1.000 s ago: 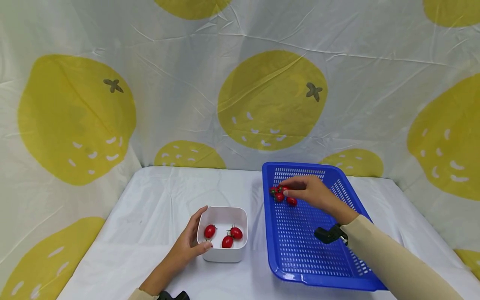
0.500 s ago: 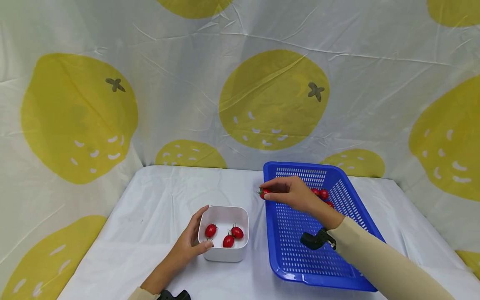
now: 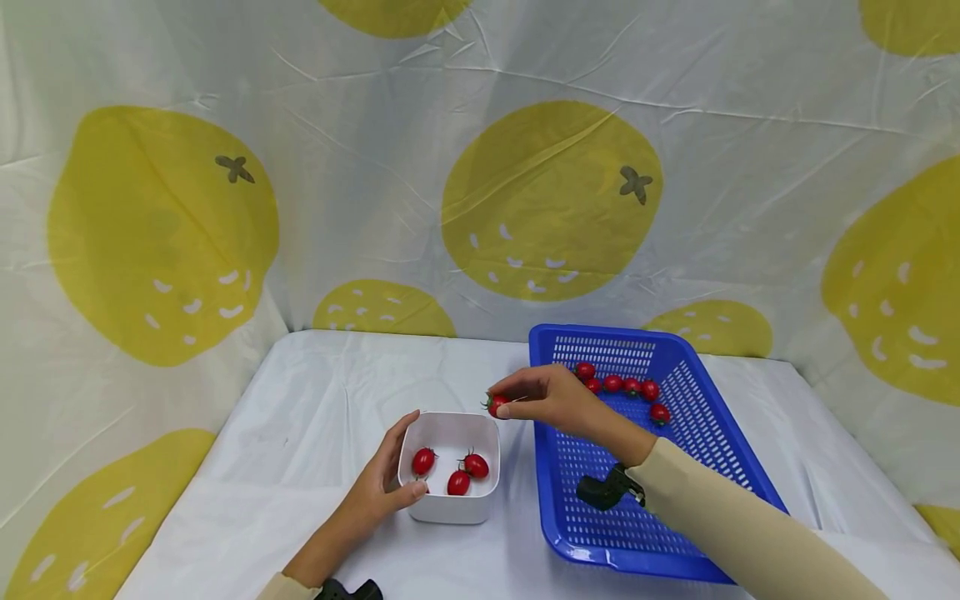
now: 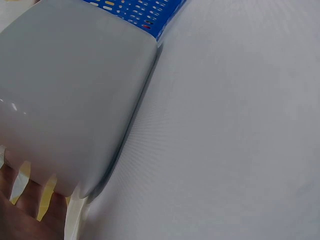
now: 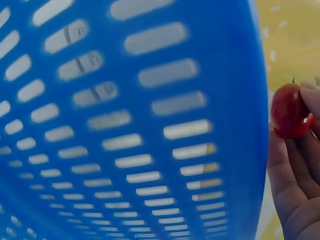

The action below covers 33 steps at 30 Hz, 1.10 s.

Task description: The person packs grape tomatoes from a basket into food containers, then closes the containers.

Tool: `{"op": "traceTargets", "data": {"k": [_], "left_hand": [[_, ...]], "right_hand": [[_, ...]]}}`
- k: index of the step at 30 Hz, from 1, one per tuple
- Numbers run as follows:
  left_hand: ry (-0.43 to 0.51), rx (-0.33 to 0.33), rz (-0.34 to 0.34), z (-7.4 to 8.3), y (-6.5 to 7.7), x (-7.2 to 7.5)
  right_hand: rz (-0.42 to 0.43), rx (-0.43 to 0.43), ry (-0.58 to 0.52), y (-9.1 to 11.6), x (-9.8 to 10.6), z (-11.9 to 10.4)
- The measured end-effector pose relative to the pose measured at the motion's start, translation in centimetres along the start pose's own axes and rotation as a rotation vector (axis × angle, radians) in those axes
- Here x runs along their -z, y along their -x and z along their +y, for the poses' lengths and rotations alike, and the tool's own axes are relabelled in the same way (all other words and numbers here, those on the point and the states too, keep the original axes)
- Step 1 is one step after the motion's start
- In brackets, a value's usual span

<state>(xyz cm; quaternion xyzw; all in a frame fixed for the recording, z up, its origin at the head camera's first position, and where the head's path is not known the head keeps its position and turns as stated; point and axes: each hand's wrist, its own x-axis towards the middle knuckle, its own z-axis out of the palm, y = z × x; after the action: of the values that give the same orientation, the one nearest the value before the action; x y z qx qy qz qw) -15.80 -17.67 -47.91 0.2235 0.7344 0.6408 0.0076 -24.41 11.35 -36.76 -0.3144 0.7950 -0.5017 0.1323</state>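
My left hand [image 3: 375,479] grips the left side of a white square container [image 3: 448,510], thumb over its near rim. Several cherry tomatoes [image 3: 459,482] with green stems lie inside it. Between thumb and fingertips, my right hand [image 3: 562,408] pinches a cherry tomato [image 3: 497,406] just above the container's far right corner. In the right wrist view that tomato [image 5: 289,107] shows beside the basket wall; whether a second one sits behind it I cannot tell. The left wrist view shows the container's outer wall [image 4: 75,95] with fingers [image 4: 30,200] against it.
A blue perforated basket [image 3: 551,517] stands right of the container, under my right forearm. Several more cherry tomatoes [image 3: 632,387] lie toward its far end. White cloth [image 3: 300,433] covers the table, and a lemon-print curtain [image 3: 360,167] hangs behind.
My right hand has lifted a cherry tomato out of the blue basket and carried it left, over the basket rim, toward the white container. My left hand stays on the container.
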Motion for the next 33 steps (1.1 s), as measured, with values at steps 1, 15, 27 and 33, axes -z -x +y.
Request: {"op": "traceTargets", "data": {"k": [1, 15, 27, 33], "left_hand": [[-0.003, -0.001, -0.001, 0.0, 0.0, 0.0], [0.009, 0.0, -0.012, -0.5, 0.0, 0.1], [-0.009, -0.009, -0.016, -0.4, 0.0, 0.0], [-0.006, 0.01, -0.009, -0.3, 0.1, 0.1]], "right_hand": [[-0.005, -0.001, -0.001, -0.1, -0.2, 0.0], [-0.074, 0.012, -0.041, -0.7, -2.3, -0.1], [-0.123, 0.046, -0.049, -1.0, -3.5, 0.4], [-0.131, 0.034, -0.043, -1.2, -3.6, 0.5]]}}
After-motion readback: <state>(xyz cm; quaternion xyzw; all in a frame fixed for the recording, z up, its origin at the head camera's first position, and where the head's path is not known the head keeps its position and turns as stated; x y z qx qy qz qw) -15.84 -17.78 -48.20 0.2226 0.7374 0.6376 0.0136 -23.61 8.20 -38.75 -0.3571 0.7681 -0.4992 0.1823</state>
